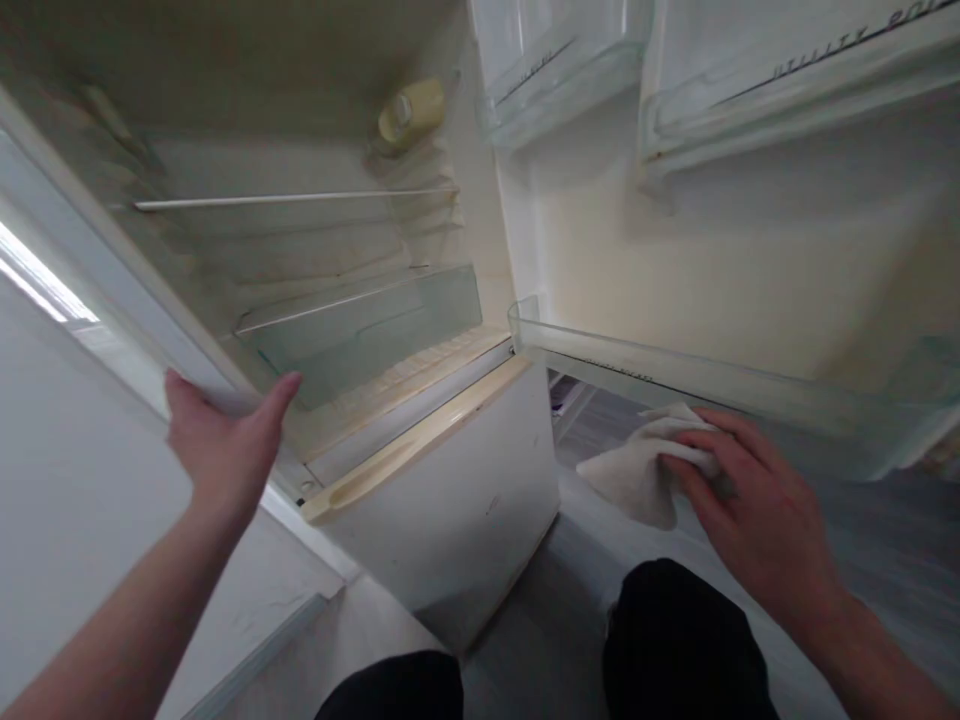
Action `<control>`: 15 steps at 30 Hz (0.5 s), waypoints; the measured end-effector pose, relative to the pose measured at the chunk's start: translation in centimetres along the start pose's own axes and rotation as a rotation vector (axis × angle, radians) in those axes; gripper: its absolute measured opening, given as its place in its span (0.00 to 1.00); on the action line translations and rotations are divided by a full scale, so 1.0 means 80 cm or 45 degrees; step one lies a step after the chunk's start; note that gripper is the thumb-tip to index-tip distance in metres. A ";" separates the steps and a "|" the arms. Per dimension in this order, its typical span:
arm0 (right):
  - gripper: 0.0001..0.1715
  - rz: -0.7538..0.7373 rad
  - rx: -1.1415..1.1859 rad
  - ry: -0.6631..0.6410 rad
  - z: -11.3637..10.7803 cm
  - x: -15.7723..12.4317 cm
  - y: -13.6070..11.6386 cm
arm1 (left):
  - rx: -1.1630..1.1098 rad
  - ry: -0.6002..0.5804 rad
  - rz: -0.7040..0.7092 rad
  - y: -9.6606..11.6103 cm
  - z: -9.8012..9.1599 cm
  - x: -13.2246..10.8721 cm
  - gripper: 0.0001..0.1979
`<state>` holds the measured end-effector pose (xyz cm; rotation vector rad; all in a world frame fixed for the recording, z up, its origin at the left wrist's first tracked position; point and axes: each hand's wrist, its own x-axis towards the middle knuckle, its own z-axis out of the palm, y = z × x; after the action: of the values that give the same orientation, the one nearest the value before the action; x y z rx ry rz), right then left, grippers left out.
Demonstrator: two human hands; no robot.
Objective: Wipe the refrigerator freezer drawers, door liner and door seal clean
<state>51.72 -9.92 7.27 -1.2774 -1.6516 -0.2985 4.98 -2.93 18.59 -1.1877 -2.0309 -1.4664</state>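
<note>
A fridge (480, 230) stands in front of me with its upper door swung out to the right. My left hand (225, 430) rests on the left edge of its frame, thumb spread away from the fingers, holding nothing. Between the thumb and fingers of my right hand (750, 500) hangs a crumpled white tissue (645, 465). That hand is just below the lowest door shelf (675, 370), a clear plastic bin; whether the tissue touches it I cannot tell. Inside the fridge are a clear crisper drawer (375, 325) and a glass shelf (300, 200).
Below the open compartment is the closed white lower door (457, 500) with a yellowed top edge. Two more clear door bins (570, 90) sit higher up. A yellowish lamp cover (412, 115) juts from the inner wall. White wall (97, 480) lies to the left, grey floor (540, 600) beneath.
</note>
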 end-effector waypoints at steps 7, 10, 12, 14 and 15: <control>0.26 0.127 0.005 0.021 0.001 -0.008 0.033 | 0.193 -0.041 -0.100 -0.006 0.015 -0.003 0.39; 0.31 0.187 0.030 -0.240 0.016 -0.042 0.050 | 0.169 -0.064 -0.023 -0.004 0.009 -0.007 0.38; 0.33 0.362 0.142 -0.512 0.030 -0.071 0.056 | 0.156 -0.059 0.013 -0.007 0.009 -0.007 0.37; 0.33 0.542 0.296 -0.677 0.042 -0.093 0.054 | 0.154 -0.043 0.032 -0.012 0.013 -0.006 0.36; 0.33 0.602 0.369 -0.691 0.044 -0.099 0.051 | 0.158 -0.025 0.032 -0.016 0.016 -0.004 0.36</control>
<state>52.88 -10.53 -2.23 -1.5513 -1.6784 0.6014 4.41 -2.07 17.11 -1.1769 -2.0794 -1.3021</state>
